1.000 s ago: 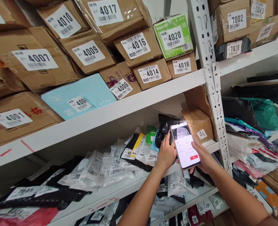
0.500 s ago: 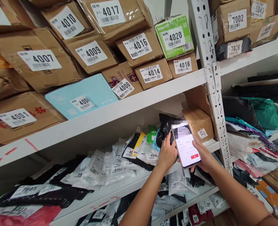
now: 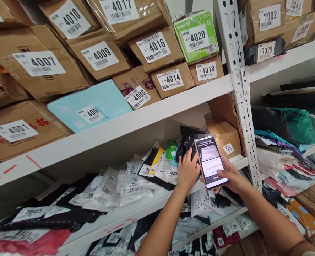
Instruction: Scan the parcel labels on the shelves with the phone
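A smartphone (image 3: 211, 163) rests in my right hand (image 3: 233, 174), tilted toward me. My right thumb lies over the lower part of its lit screen, which shows a label photo above a pale panel and a dark bar. Just left of the phone is my left hand (image 3: 188, 170), its fingers stretched out and apart against a black plastic parcel (image 3: 185, 144). Where those fingertips end on the black plastic is partly hidden. Beside the black parcel lie a green packet (image 3: 171, 149) and a bag labelled 4020 (image 3: 170, 174). A cardboard box (image 3: 223, 137) stands behind the phone.
Numbered cardboard boxes (image 3: 37, 67) and a light blue box (image 3: 93, 101) fill the upper white shelf (image 3: 136, 124). Several bagged parcels (image 3: 109, 185) spread along the shelf below. A perforated metal upright (image 3: 235, 78) divides this rack from another at right.
The phone screen has gone from a white page with a red button to a dark-framed page. My right thumb has moved lower over the screen. My left hand stays near the black parcel.
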Demonstrator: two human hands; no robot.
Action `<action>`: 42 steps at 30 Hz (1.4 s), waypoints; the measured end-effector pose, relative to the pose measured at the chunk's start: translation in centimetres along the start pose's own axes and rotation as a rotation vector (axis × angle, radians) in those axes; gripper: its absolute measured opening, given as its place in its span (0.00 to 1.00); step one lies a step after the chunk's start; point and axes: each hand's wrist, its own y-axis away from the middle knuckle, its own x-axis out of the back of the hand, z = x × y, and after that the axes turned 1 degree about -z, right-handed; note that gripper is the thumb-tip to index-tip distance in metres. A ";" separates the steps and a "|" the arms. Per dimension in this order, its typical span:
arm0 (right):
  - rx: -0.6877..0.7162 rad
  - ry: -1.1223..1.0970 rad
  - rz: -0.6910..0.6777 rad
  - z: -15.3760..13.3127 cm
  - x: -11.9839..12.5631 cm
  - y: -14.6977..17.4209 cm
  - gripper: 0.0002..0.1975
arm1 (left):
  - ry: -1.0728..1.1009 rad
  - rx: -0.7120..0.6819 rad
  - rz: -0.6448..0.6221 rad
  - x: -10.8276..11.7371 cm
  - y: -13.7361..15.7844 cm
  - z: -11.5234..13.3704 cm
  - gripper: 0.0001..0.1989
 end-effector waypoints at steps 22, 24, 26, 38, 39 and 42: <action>-0.025 -0.063 0.276 1.4 0.2 3.9 0.53 | 0.034 0.346 0.121 2.1 1.8 -1.1 0.26; -0.021 -0.064 0.229 1.4 0.5 4.3 0.55 | 0.105 0.323 0.159 1.9 2.3 -1.7 0.27; -0.010 -0.077 0.172 1.5 0.8 4.9 0.58 | 0.164 0.297 0.223 1.8 2.9 -2.0 0.28; 0.036 -0.069 0.150 3.2 4.2 10.2 0.64 | 0.705 0.563 0.429 -2.3 8.6 1.4 0.24; 0.033 -0.068 0.160 3.4 4.4 10.4 0.63 | 0.741 0.590 0.419 -2.7 8.7 1.6 0.25; 0.013 -0.043 0.185 3.7 5.0 10.8 0.60 | 0.795 0.623 0.377 -2.9 8.3 2.2 0.31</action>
